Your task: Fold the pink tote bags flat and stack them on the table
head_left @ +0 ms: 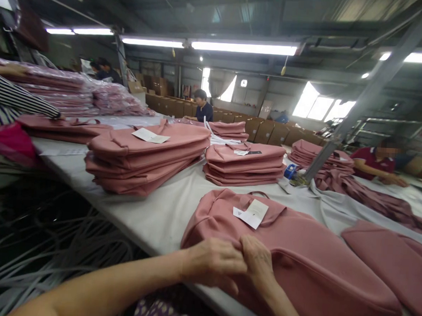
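Running from the far left to the right edge of the room, the table (165, 214) wore a pale cover, rumpled near the right. A long row of boxes (276, 133) stood behind it, and a slanting post (375, 86) came down at its middle. White strips (67, 263) lay tangled in the dark below the near edge. Across from me were a co-worker in dark clothes (204, 111) and, farther right, one in a maroon top (371, 161); a striped sleeve (19, 93) reached in from the left, beside a pile in clear plastic (58, 93).

Pink bags were heaped in a big stack (147, 159) at centre left, with a smaller stack (244, 167) just beside it. Nearest of all, the bag (315, 253) lay on its side along the table's front edge, a flat pink piece (392, 266) next to it on the right.

The person's two hands met at the bag's near side. The right hand (258, 259) had its fingers closed on the edge there; the left hand (214, 262) was half curled against it, blurred, and I couldn't tell whether it gripped anything. Above them, a white tag (252, 214) rested on the bag.
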### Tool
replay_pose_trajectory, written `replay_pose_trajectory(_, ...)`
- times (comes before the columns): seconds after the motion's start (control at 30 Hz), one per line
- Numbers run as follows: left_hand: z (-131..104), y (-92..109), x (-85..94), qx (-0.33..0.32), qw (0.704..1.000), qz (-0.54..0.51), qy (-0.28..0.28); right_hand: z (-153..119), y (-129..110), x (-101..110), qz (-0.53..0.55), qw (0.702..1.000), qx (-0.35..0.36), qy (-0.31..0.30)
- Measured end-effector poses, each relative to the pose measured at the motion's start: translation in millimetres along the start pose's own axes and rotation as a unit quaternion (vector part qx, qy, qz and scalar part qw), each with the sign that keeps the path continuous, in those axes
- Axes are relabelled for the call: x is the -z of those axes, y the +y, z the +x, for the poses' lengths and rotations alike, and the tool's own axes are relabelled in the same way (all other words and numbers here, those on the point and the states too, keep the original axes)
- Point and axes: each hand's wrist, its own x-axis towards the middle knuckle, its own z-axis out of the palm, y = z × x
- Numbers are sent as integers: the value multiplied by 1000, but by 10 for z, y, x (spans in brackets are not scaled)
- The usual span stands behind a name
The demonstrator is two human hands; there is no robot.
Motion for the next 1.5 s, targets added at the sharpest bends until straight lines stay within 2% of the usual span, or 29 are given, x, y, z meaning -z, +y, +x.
replay_pose_trajectory(0.03, 13, -67, 199, 35, 998, 49, 9, 18, 2, 6, -2, 1000, 8, 0)
replay_pose_trajectory(0.07, 33, -160, 368, 65, 993, 97, -5, 33, 3, 10, -7, 1000, 17, -2)
replay_pose_trajectory(0.13, 80, -392, 577, 99, 978, 142, -120, 49, 17, 9, -21, 999, 38, -5)
replay_pose_trajectory(0.2, 113, -621, 611, 107, 956, 139, -237, 37, 50, -9, -35, 998, 49, -3)
replay_pose_trajectory(0.27, 130, -792, 537, 106, 944, 126, -286, 2, 94, -46, -44, 998, 49, 7)
replay_pose_trajectory(0.37, 134, -904, 427, 97, 946, 130, -282, -52, 136, -95, -57, 997, 48, 19)
replay_pose_trajectory(0.43, 129, -905, 438, 106, 950, 150, -252, -56, 129, -66, -65, 997, 44, 20)
replay_pose_trajectory(0.6, 39, -842, 596, 140, 955, 219, -140, 27, 90, 315, -115, 993, 1, -32)
replay_pose_trajectory(0.7, -131, -870, 523, 161, 951, 245, -95, -3, 123, 448, -154, 983, -38, -97)
replay_pose_trajectory(0.8, -304, -968, 362, 178, 947, 255, -84, -121, 156, 304, -204, 970, -30, -129)
replay_pose_trajectory(0.87, -355, -1057, 314, 172, 947, 257, -85, -186, 159, 172, -232, 966, -17, -111)
replay_pose_trajectory(0.93, -361, -1141, 348, 161, 949, 257, -87, -203, 159, 138, -228, 969, -16, -91)
replay_pose_trajectory(1.0, -367, -1194, 425, 161, 948, 258, -89, -188, 183, 246, -208, 974, -26, -87)
replay_pose_trajectory(1.1, -452, -1187, 491, 184, 944, 259, -94, -220, 319, 575, -219, 970, -60, -90)
replay_pose_trajectory(1.27, -648, -1158, 435, 230, 933, 259, -94, -585, 685, 1037, -240, 958, -133, -80)
replay_pose_trajectory(1.33, -590, -1152, 439, 237, 933, 253, -98, -726, 782, 1125, -230, 960, -137, -76)
replay_pose_trajectory(1.4, -412, -1057, 449, 228, 936, 246, -107, -803, 822, 1172, -217, 963, -137, -84)
replay_pose_trajectory(1.5, -4, -716, 351, 163, 953, 232, -109, -825, 803, 1201, -210, 962, -140, -100)
